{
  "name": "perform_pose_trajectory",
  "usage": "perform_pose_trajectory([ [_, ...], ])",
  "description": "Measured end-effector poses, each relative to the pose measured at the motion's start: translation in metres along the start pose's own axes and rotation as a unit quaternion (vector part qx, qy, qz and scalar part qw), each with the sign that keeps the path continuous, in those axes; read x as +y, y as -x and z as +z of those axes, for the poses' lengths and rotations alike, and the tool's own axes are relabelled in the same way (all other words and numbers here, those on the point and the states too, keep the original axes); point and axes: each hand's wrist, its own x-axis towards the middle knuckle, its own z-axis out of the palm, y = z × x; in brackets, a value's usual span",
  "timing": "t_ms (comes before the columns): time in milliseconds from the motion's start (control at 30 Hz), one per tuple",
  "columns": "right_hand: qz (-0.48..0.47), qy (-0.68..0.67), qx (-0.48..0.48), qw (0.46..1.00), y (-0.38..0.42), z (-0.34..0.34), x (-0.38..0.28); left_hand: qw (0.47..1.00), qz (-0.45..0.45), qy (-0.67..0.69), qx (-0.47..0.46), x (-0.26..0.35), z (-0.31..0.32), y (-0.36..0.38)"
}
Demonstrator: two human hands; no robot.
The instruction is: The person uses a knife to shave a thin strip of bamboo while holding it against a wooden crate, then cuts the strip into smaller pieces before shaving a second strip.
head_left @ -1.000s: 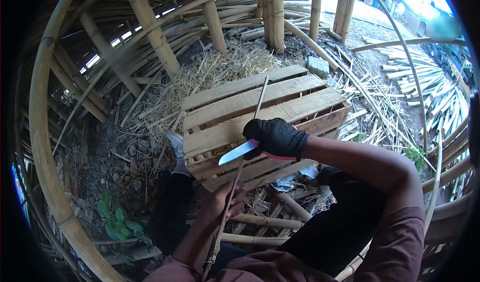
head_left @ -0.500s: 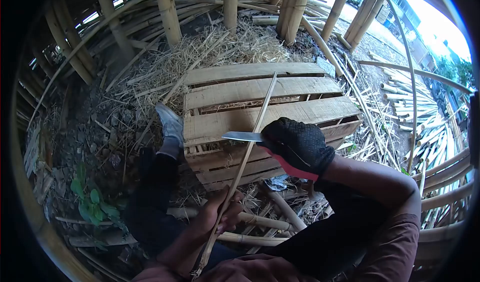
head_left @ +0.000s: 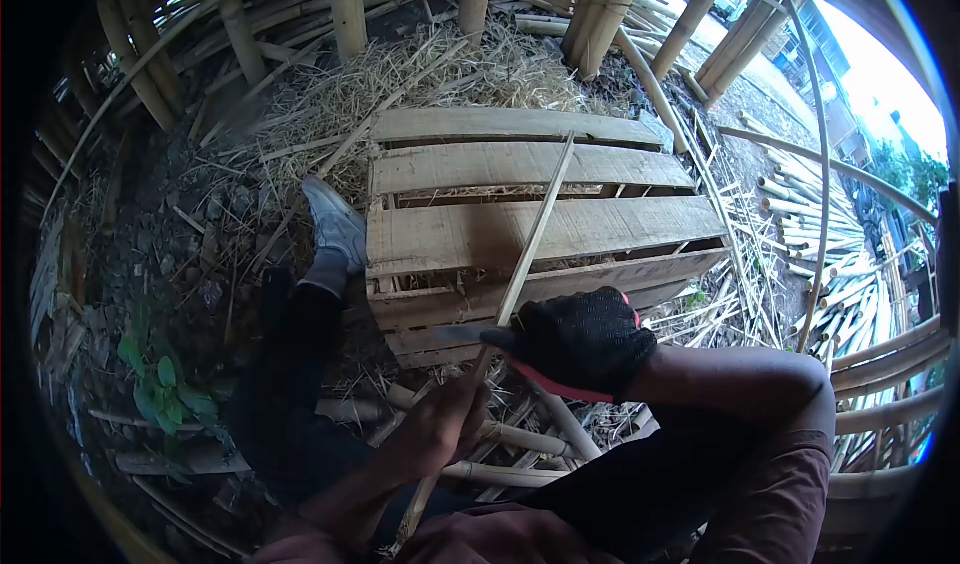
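My bare left hand is closed round the lower part of a long bamboo strip, which slants up and away over the crate. On my right hand is a black and red glove, its fingers wrapped round a knife; the handle is hidden in the glove. The knife blade points left and crosses the strip a little above my left hand. Its edge looks dark and blurred here. Beyond the hands stands a slatted wooden crate, with the strip's far end above its top slats.
A shoe rests by the crate's left side. Straw and shavings lie behind it, near upright bamboo posts. Cut bamboo poles are piled at right. A green plant grows at lower left, and poles lie below the crate.
My right hand and the knife have moved down along the strip, closer to my left hand. The left hand still grips the strip. The whole view has shifted slightly.
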Motion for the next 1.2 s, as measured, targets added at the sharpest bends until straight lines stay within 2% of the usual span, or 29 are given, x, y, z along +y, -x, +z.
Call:
perform_pose_trajectory([
  [33,0.000,0.001,-0.004,1.000,-0.001,0.001,-0.001,1.000,-0.001,0.004,-0.001,-0.005,-0.002,-0.002],
  [100,-0.010,-0.005,-0.055,0.998,-0.005,0.004,0.002,0.983,0.086,-0.158,0.033,-0.019,-0.006,-0.007],
  [133,-0.009,-0.005,-0.059,0.998,-0.006,0.004,0.007,0.984,0.085,-0.154,0.032,-0.021,-0.006,-0.006],
  [200,0.009,0.105,-0.032,0.994,-0.015,0.003,0.027,0.992,0.058,-0.106,0.023,-0.021,-0.006,-0.006],
  [267,0.046,0.159,0.001,0.986,-0.025,0.013,0.072,0.994,0.046,-0.092,0.022,-0.015,-0.003,-0.005],
  [333,0.051,0.169,0.017,0.984,-0.017,0.009,0.047,0.996,0.038,-0.076,0.022,-0.016,0.001,-0.005],
  [400,-0.006,0.096,-0.025,0.995,-0.007,0.006,0.011,0.974,0.066,-0.205,0.076,-0.019,0.005,-0.008],
  [433,-0.044,0.036,0.063,0.996,-0.004,0.023,0.020,0.974,0.070,-0.202,0.077,-0.019,0.005,-0.010],
  [600,-0.065,0.096,0.076,0.990,-0.013,0.022,0.028,0.974,0.004,-0.202,0.103,0.000,0.012,-0.004],
  [633,-0.055,0.133,0.071,0.987,-0.008,0.018,0.020,0.975,0.009,-0.198,0.103,-0.010,0.009,-0.007],
  [667,-0.046,0.170,0.068,0.982,-0.005,0.014,0.012,0.964,0.050,-0.241,0.097,-0.027,0.001,-0.014],
  [700,-0.042,0.087,0.093,0.991,-0.004,0.011,0.005,0.950,0.092,-0.285,0.092,-0.029,0.000,-0.017],
  [733,-0.041,0.087,0.090,0.991,-0.007,0.013,0.012,0.951,0.091,-0.283,0.089,-0.031,-0.001,-0.017],
  [800,-0.088,0.170,0.101,0.976,-0.024,0.015,0.036,0.978,0.040,-0.193,0.066,-0.023,0.001,-0.017],
  [833,-0.043,0.158,0.068,0.984,-0.026,0.014,0.036,0.979,0.041,-0.191,0.066,-0.018,0.001,-0.017],
  [900,-0.032,0.157,0.075,0.984,-0.013,0.011,0.015,0.992,0.002,-0.122,0.045,-0.009,-0.001,-0.016],
  [933,-0.018,0.155,0.083,0.984,-0.009,0.010,0.009,0.992,0.005,-0.120,0.047,-0.015,-0.002,-0.018],
  [967,-0.063,0.119,0.124,0.983,-0.009,0.011,0.017,0.984,0.060,-0.158,0.054,-0.030,-0.002,-0.022],
  [1000,-0.064,0.119,0.123,0.983,-0.015,0.011,0.032,0.972,0.112,-0.197,0.060,-0.039,-0.002,-0.023],
  [1033,-0.039,0.168,0.091,0.981,-0.028,0.007,0.052,0.972,0.111,-0.197,0.058,-0.033,-0.001,-0.021],
  [1067,-0.017,0.216,0.058,0.974,-0.035,0.004,0.062,0.989,0.059,-0.125,0.050,-0.021,0.000,-0.018],
  [1100,-0.003,0.212,0.084,0.974,-0.034,0.003,0.053,0.998,0.008,-0.051,0.042,-0.014,0.002,-0.017],
  [1133,0.035,0.249,0.076,0.965,-0.028,0.006,0.035,0.998,0.009,-0.050,0.043,-0.016,0.002,-0.018],
  [1200,-0.097,0.117,0.150,0.977,-0.014,0.022,0.031,0.970,0.073,-0.222,0.073,-0.021,0.001,-0.019],
])
